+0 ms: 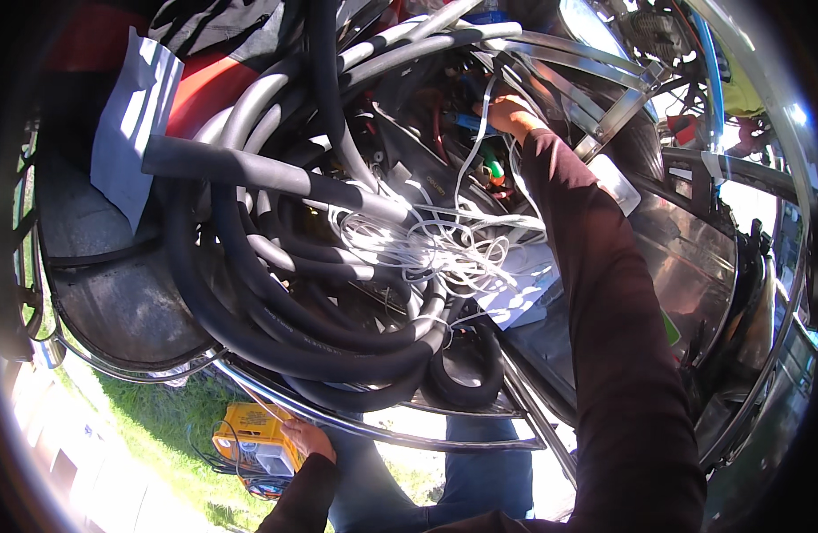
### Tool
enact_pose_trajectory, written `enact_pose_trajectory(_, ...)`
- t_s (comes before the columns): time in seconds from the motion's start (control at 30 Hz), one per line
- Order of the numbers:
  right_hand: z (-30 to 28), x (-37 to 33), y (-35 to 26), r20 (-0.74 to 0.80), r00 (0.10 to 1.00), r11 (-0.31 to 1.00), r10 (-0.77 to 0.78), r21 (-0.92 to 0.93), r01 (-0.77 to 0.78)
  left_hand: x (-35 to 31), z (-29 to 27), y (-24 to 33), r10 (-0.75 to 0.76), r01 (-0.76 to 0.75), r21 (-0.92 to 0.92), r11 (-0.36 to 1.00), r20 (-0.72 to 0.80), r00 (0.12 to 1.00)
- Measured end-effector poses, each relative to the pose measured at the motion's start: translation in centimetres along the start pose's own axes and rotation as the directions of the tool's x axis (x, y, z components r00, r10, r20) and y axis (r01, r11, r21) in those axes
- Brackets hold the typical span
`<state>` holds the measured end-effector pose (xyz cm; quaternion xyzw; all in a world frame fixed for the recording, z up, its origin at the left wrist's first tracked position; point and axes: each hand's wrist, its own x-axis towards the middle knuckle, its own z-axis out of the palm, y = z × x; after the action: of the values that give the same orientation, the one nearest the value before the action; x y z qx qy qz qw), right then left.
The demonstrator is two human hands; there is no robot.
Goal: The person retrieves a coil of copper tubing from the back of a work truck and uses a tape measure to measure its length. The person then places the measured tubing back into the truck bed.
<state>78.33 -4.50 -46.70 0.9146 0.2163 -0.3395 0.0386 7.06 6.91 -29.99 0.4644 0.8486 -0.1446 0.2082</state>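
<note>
Low on the left, my left hand point(309, 441) grips the edge of a yellow open-topped plastic box point(240, 425). Dark cables and a pale block-like item lie in that box. My right arm stretches far forward, and my right hand point(513, 115) is down among cluttered gear beside a blue object point(473, 122). Shadow and clutter hide its fingertips, so its grip does not show. Just below that hand, a green item point(493, 166) lies near a white cable point(462, 173). A tangled bundle of white cord point(426, 249) sits at the centre, left of my right forearm.
Thick black foam-covered tubing point(311, 355) coils over the metal carrier, whose bent rail point(382, 435) runs along the near side. A grey sheet point(133, 124) stands at upper left. Metal bars point(622, 115) cross at upper right. Grass point(160, 417) shows below.
</note>
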Motion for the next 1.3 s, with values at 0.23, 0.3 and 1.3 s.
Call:
enact_pose_trajectory(0.23,1.7,-10.1,-1.6,-0.277,0.923,0.936,-0.267,0.155,0.317,-0.3,-0.2,0.9,-0.001,0.001,0.061,0.998,-0.014,1.000)
enact_pose_trajectory(0.3,3.0,-13.6,-3.1,-0.288,0.912,0.944,-0.292,0.066,0.323,-0.1,-0.1,1.0,-0.004,0.004,0.023,1.000,0.032,0.999)
enact_pose_trajectory(1.3,0.5,-6.0,3.6,-0.244,0.970,0.976,-0.014,0.208,0.066,0.7,-0.5,1.2,0.019,-0.020,0.030,0.999,0.032,0.999)
